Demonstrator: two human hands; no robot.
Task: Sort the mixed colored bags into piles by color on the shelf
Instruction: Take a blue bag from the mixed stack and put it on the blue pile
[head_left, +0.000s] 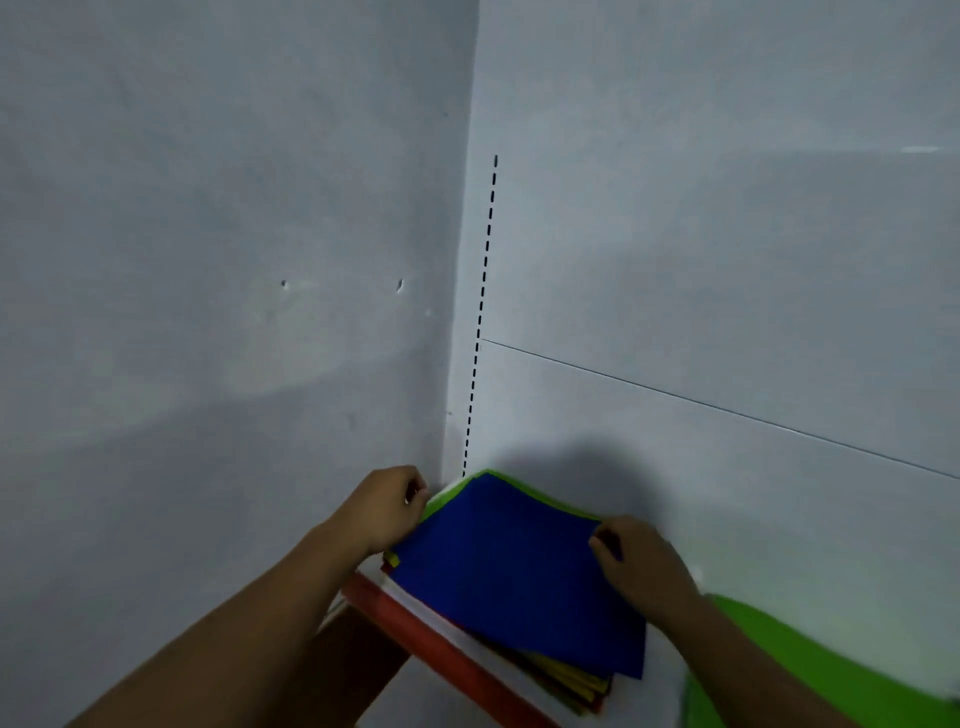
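At the shelf (415, 629) corner the blue bag (509, 571) tops the mixed stack (571, 680); our left hand (387, 512) and right hand (641, 564), apart, each pinch a far corner of it. Step, we judge: peeling off blue. Next: lift it clear, lay it apart from the green pile (805, 670)

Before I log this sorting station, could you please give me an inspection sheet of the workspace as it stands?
Surface: white shelf with a red front edge, set in a wall corner.
Job's things: one mixed pile; blue bag on top, green bag edge showing under it at the far side, yellow and red edges at the near corner.
Clutter: green cloth at lower right; bag or clothing, cannot tell.
Hands: left hand grips the pile's far-left corner; right hand pinches the blue bag's right edge.
Cables: nothing seen.
Surroundings: white walls, a vertical row of slots by the corner.
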